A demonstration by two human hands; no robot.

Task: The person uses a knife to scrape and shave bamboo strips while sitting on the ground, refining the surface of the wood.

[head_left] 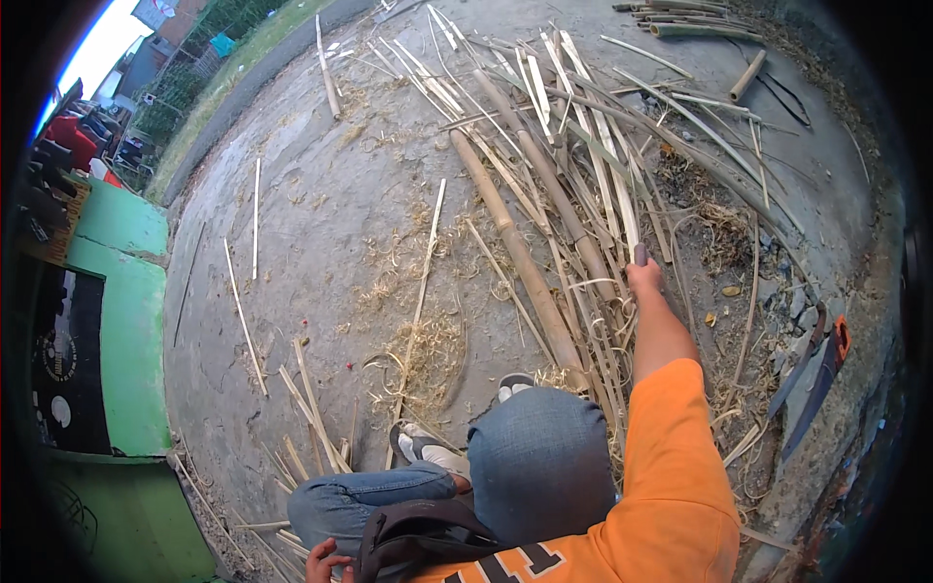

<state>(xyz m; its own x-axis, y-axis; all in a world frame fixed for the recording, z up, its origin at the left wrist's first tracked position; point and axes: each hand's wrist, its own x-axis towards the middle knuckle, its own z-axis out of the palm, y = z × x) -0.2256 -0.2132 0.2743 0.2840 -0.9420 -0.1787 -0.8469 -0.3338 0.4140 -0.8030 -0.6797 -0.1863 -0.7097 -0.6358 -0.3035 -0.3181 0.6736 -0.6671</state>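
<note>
My right arm, in an orange sleeve, stretches out over a pile of split bamboo strips (601,170). My right hand (644,279) is closed around a short, dark brown, handle-like piece (640,255); the rest of it is hidden by the hand and the strips. Just left of that hand lie two thick, round bamboo poles, a longer one (510,238) and another (569,209). At the lower edge, my left hand (328,562) shows in part beside a black bag (418,532). Its fingers are bent and apart, with nothing visible in them.
Two long blades, one with an orange handle (842,335), lean at the right among rubble. Curly bamboo shavings (428,355) cover the concrete near my feet. Single strips (245,316) lie to the left, by a green wall (131,340). More bamboo poles (705,31) lie far right.
</note>
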